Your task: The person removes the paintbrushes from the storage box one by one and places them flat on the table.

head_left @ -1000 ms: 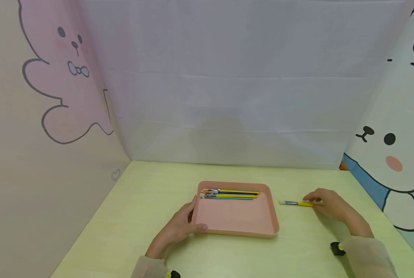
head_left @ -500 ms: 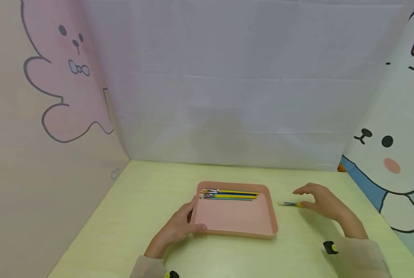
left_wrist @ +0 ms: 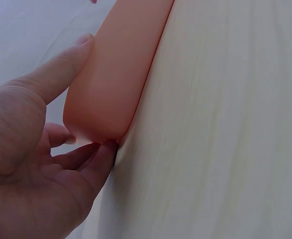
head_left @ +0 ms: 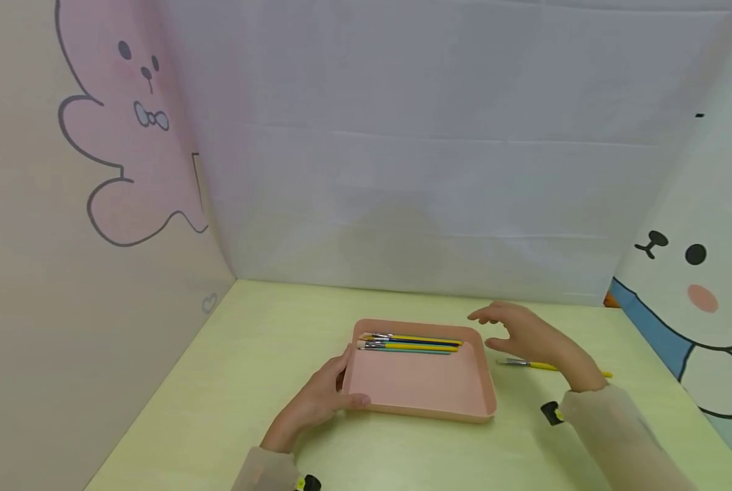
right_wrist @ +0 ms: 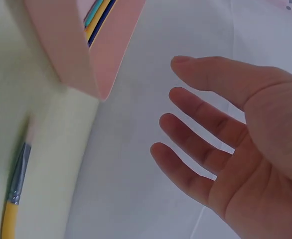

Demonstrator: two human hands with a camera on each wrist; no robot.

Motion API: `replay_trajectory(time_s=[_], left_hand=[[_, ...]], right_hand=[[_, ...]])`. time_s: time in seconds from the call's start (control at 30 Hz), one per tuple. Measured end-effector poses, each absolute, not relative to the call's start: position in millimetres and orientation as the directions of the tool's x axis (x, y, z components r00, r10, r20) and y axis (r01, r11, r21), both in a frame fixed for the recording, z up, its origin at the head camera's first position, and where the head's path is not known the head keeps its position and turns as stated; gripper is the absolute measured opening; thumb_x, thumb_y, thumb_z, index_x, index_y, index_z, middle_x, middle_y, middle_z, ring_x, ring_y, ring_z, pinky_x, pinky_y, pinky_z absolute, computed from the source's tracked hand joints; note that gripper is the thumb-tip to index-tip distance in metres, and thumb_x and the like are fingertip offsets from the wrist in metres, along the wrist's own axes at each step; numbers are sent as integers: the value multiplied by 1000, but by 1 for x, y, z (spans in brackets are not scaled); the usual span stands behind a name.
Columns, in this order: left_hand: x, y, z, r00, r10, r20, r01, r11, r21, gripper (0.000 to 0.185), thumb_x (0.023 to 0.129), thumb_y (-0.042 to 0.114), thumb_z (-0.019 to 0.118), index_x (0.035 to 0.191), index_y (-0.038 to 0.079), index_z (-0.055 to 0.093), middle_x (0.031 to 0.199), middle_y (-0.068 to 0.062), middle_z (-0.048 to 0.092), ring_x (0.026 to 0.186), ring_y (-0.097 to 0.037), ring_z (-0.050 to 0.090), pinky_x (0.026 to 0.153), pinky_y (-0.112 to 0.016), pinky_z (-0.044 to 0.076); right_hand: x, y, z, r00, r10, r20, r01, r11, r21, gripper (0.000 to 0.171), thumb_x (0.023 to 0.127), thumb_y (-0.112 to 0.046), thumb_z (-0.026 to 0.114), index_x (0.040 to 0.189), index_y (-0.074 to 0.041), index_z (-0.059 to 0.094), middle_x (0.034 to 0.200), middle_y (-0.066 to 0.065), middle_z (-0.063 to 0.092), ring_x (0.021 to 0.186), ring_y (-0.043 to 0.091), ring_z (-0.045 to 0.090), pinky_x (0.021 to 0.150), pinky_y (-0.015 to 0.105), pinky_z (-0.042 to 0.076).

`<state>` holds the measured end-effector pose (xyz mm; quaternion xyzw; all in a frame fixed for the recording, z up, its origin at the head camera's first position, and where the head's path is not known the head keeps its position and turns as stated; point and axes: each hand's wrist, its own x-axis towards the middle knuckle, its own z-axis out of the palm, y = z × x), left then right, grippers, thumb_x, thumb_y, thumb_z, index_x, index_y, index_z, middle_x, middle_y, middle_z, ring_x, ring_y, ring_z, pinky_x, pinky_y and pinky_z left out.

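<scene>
Two hands on this one, and they're doing different stuff. Left hand [head_left: 316, 399] has a grip on the near left corner of a pink tray [head_left: 405, 382], thumb on the near side and fingers round the left side; the left wrist view has fingertips tucked against the bottom of that corner, right by the bench [head_left: 267, 341]. Right hand [head_left: 531, 334] is relaxed and free, fingers gently bent and spread from the thumb, hanging in the air just off the tray's right side. Under that wrist there's a loose brush [head_left: 542, 366] lying flat on the bench, yellow handle, metal collar, pale bristles aimed at the tray but not touching it. The wrist covers part of the handle, with the end poking out on the far right. Inside the tray, a bunch of brushes [head_left: 415, 348] lies along the back, bristles to the left, handles in yellow, dark blue and teal. Both arms wear pale sleeves [head_left: 623, 426]. Behind it all hangs a whitish sheet [head_left: 427, 177], with a pink cartoon bear [head_left: 120, 198] on the left and a white cartoon animal [head_left: 724, 279] on the right.
</scene>
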<state>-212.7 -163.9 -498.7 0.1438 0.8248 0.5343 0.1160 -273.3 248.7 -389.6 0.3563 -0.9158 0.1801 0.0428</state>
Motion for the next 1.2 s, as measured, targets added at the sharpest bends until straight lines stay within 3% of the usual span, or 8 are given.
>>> replay_trajectory(time_s=[0.33,0.5,0.73,0.93,1.2], left_hand=[[-212,-163,-499,-933,358,-43,110,395,912,113,90,34,88,172,12,14,160,-18,41,133,-28,52,115,-52,41],[-212,-163,-498,-934,355,-41,108,390,915,113,90,34,88,171,11,14,160,-19,41,134,-29,52,116,-52,41],[-212,-162,-497,-934,354,-52,102,402,910,114,89,37,88,171,12,14,161,-18,40,135,-27,51,116,-50,41],[-212,-163,-495,-931,361,-44,101,374,922,114,89,34,89,171,10,13,163,-20,37,139,-30,50,117,-53,39],[-212,-163,-495,-930,366,-37,102,355,929,113,90,31,89,171,11,12,164,-19,36,140,-29,49,118,-53,39]], right_hand=[[-294,198,-379,-672,-734,100,-710,601,-366,37,99,-7,73,136,-3,69,121,9,72,110,34,69,86,43,58],[-305,180,-385,-645,-763,36,-705,576,-413,38,97,-3,73,135,-2,69,123,9,72,108,30,69,90,47,59],[-316,158,-403,-622,-781,-56,-694,583,-423,43,93,-2,76,136,-2,70,122,9,72,107,26,68,93,40,57],[-319,142,-412,-606,-790,-93,-688,579,-437,44,93,-5,78,136,-2,69,121,10,72,108,28,68,95,42,56],[-317,126,-419,-608,-779,-153,-651,600,-464,37,95,-4,76,132,-4,72,125,8,70,107,24,65,97,41,54]])
